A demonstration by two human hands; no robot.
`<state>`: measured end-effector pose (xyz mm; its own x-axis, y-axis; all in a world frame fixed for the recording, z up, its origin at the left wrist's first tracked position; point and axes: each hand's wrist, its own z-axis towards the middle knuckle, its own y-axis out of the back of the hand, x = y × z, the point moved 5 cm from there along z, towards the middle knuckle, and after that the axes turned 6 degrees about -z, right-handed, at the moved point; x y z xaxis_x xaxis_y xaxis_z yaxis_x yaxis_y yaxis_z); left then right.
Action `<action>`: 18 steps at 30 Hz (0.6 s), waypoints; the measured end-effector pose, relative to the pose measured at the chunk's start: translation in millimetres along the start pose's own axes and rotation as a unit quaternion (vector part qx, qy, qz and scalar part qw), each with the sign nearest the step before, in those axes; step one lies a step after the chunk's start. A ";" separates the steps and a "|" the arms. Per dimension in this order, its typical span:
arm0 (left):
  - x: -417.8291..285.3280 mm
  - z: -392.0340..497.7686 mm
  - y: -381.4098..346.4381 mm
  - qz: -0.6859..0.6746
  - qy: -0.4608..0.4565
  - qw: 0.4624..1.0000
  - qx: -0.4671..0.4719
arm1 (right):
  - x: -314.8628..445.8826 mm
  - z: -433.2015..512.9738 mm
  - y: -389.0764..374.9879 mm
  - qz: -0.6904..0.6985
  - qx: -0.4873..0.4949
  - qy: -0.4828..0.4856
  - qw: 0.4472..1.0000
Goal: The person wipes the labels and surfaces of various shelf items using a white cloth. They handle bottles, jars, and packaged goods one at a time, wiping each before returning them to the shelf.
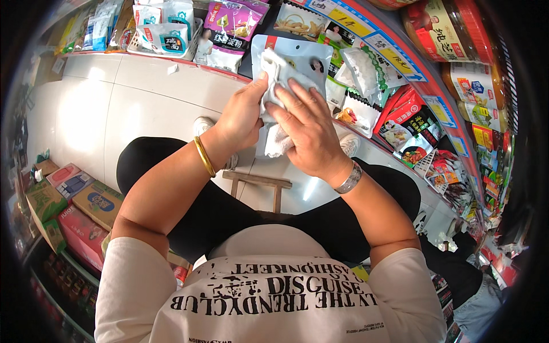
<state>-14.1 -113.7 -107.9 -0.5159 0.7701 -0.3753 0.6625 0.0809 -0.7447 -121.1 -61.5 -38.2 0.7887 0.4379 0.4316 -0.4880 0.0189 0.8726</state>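
My left hand (244, 112) grips the left edge of a pale blue-grey plastic food pouch (315, 53), its thumb on the front over a white cloth (276, 77). Spread over the cloth, my right hand (302, 124) presses it against the front of the pouch. The cloth is bunched, and one end of it hangs below my right fingers. The pouch is upright in front of the lowest shelf; its lower part is mostly hidden by my hands and the cloth. Bagged dry goods (233, 32) lie on the shelf just behind it.
A wooden stool (257, 179) shows between my knees. Shelves with price strips (386, 47), jars (448, 30) and a white basket of packets (171, 49) curve ahead and right. Cardboard cartons (98, 203) are stacked at left. Another person in jeans (480, 304) is at lower right.
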 end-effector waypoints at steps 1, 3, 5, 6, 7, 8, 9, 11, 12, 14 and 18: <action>-1.3 0.4 -1.6 -0.013 0.004 1.000 -0.002 | 2.4 -0.9 -0.8 -0.003 0.009 0.001 1.000; -5.7 -1.2 -3.9 -0.015 0.002 1.000 -0.002 | 8.2 -4.8 -3.5 -0.013 0.011 0.022 1.000; -8.7 0.8 -5.2 -0.033 0.006 0.999 0.017 | 14.9 -8.4 -6.2 -0.015 0.016 0.040 0.999; -9.2 0.6 -5.0 -0.028 0.004 1.000 0.008 | 17.4 -8.3 -5.4 -0.022 0.003 0.043 0.999; -9.2 0.4 -4.7 -0.025 0.003 1.000 0.011 | 19.0 -8.0 -5.4 -0.024 -0.009 0.052 0.998; -9.1 0.3 -3.9 -0.021 0.001 1.000 0.013 | 20.0 -7.9 -5.8 -0.026 -0.022 0.061 0.998; -8.7 0.7 -3.1 -0.018 0.000 1.000 0.016 | 20.8 -8.0 -5.4 -0.029 -0.035 0.069 0.997; -8.6 4.0 -0.3 -0.030 -0.013 0.999 0.021 | 22.4 -8.5 -4.4 -0.020 -0.046 0.076 0.996; -9.5 5.2 0.5 -0.036 -0.020 0.999 0.023 | 23.2 -9.1 -3.7 -0.015 -0.051 0.079 0.995; -13.5 5.9 1.3 -0.018 -0.034 0.999 0.012 | 23.5 -12.0 -5.2 0.006 -0.045 0.084 0.995; -25.6 3.5 -5.8 -0.018 -0.053 0.998 -0.009 | 22.8 -22.1 -10.5 0.062 0.000 0.101 0.993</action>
<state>-6.6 -136.1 -95.8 -0.5944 0.6945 -0.4054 0.6516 0.1207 -0.7489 -106.2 -31.9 -42.6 0.6315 0.6084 0.4807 -0.5766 -0.0462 0.8158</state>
